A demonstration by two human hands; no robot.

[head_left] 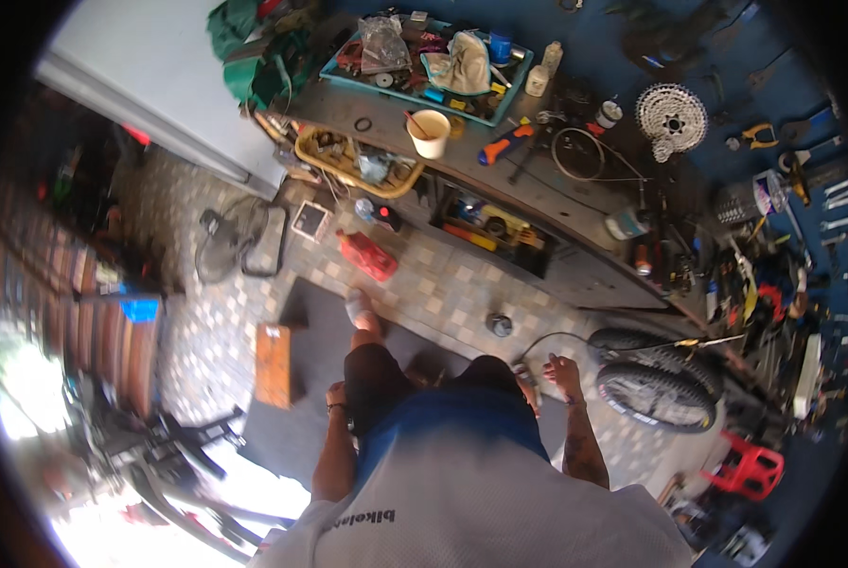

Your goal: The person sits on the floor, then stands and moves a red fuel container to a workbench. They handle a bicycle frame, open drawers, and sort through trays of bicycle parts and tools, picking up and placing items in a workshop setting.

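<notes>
I get hard daylight from the near left, blown to flat white around the bicycle (154,492), with a second glare patch farther along that side. The far workbench (329,106) shows in softer, dimmer light, and the blue wall (585,43) beyond it looks murky to me. My fisheye bends the bench's long edge and drops to black all round the rim. Fine detail smears; I see the left hand (336,394) and right hand (564,375) only softly.
</notes>
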